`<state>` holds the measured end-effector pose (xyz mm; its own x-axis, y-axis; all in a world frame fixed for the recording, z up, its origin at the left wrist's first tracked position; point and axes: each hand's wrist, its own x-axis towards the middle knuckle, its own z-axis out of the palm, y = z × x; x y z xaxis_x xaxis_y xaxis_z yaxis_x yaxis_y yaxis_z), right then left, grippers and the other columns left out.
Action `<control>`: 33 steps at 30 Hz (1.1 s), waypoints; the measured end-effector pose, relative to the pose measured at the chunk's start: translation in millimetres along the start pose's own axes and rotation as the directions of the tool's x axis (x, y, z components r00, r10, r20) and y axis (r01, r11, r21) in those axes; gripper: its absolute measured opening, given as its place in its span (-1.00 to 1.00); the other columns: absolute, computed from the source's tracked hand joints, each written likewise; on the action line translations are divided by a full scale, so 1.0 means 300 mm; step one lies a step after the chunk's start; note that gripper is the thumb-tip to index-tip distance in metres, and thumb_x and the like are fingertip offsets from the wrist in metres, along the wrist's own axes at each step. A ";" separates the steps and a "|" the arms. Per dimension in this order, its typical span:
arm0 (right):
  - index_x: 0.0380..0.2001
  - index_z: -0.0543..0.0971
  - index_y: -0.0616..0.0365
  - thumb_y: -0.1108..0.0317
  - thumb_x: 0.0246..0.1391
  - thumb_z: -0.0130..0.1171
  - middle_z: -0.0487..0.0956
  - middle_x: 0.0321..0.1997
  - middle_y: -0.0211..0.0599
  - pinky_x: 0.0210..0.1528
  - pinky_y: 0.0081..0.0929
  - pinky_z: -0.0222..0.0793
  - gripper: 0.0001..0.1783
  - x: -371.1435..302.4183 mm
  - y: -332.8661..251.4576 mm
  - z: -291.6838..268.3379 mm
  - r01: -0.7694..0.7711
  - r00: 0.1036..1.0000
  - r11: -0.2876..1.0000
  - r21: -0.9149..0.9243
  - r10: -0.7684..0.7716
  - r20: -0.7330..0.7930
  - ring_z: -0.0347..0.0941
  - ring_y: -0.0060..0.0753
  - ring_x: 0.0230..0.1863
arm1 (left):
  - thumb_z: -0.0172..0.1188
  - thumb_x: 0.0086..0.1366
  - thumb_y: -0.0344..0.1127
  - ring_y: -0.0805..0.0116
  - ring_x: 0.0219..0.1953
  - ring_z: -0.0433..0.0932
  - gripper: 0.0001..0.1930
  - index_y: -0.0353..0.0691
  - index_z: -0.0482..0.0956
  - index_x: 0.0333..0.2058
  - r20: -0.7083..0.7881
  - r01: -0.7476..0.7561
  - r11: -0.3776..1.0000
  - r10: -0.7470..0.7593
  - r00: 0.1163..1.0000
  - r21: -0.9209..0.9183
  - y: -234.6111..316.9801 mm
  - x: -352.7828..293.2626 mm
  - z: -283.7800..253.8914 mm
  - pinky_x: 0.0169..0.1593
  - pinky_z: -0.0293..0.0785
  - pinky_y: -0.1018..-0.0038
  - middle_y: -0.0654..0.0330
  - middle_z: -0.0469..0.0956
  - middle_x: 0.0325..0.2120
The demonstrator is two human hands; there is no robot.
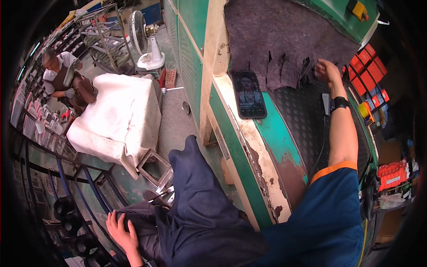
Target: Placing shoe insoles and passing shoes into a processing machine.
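Observation:
My left hand point(121, 233) rests on my dark-trousered thigh, fingers stretched and spread, holding nothing. My right arm reaches forward over the black studded rubber mat point(297, 111) of a green machine. At its end, my right hand point(328, 71) is loosely bent with fingers apart, beside the ragged lower edge of a hanging dark felt flap point(284, 35). No object shows in it; whether the fingertips touch the flap I cannot tell. A dark watch point(340, 103) is on that wrist. A phone point(248, 95) with its screen lit lies on the machine's ledge, left of the mat.
A white cloth-covered block point(118, 115) stands to the left, with a co-worker point(60, 78) behind it holding a boot-like item. Further back is a white fan point(149, 49). Black metal racks point(84, 178) line the lower left. Orange-red boxes point(367, 66) are stacked at right.

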<state>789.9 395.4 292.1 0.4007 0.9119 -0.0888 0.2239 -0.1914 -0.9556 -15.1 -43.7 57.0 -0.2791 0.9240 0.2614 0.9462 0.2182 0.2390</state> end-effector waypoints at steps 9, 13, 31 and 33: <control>0.26 0.35 0.18 -0.04 0.01 0.16 0.32 0.32 0.16 0.30 -0.15 0.23 -0.21 0.147 0.170 0.508 0.247 0.922 0.486 -0.839 -0.384 0.049 0.24 0.10 0.35 | 0.16 0.12 -0.26 -0.13 0.28 0.25 -0.67 -0.24 0.60 -0.13 0.040 0.043 0.994 -0.047 0.998 0.096 0.043 -0.016 -0.074 0.37 0.03 -0.01 -0.03 0.42 0.15; 0.38 0.16 -0.01 -0.05 0.00 0.16 0.23 0.39 0.12 0.34 -0.10 0.19 -0.10 0.142 0.127 0.465 0.025 0.945 0.507 -0.862 -0.293 -0.145 0.19 0.09 0.39 | 0.16 0.12 -0.26 -0.13 0.28 0.25 -0.67 -0.24 0.60 -0.14 0.052 0.045 0.996 -0.049 0.997 0.078 0.048 -0.006 -0.056 0.37 0.03 0.00 -0.03 0.42 0.15; 0.40 0.07 0.16 -0.22 -0.14 0.22 0.21 0.40 0.18 0.39 -0.16 0.13 0.13 0.237 0.229 0.404 -0.079 0.959 0.630 -0.773 -0.164 -0.231 0.13 0.13 0.42 | 0.17 0.10 -0.30 -0.10 0.26 0.27 -0.70 -0.22 0.60 -0.16 0.003 0.044 0.997 -0.044 0.999 0.064 0.035 0.014 -0.041 0.35 0.07 0.03 0.02 0.44 0.13; 0.39 0.08 0.18 -0.10 -0.13 0.19 0.28 0.34 0.22 0.37 -0.20 0.15 0.07 0.192 0.238 0.423 -0.005 0.966 0.620 -0.784 -0.201 -0.165 0.19 0.12 0.39 | 0.18 0.10 -0.31 -0.10 0.27 0.27 -0.70 -0.22 0.60 -0.16 -0.013 0.063 0.996 -0.062 0.998 0.070 0.047 0.002 -0.056 0.35 0.06 0.03 0.02 0.44 0.12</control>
<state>716.3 480.4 183.2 0.4889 0.8589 0.1529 0.8335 -0.4082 -0.3723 -4.6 -45.5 76.1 -0.3397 0.9044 0.2582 0.9358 0.2975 0.1892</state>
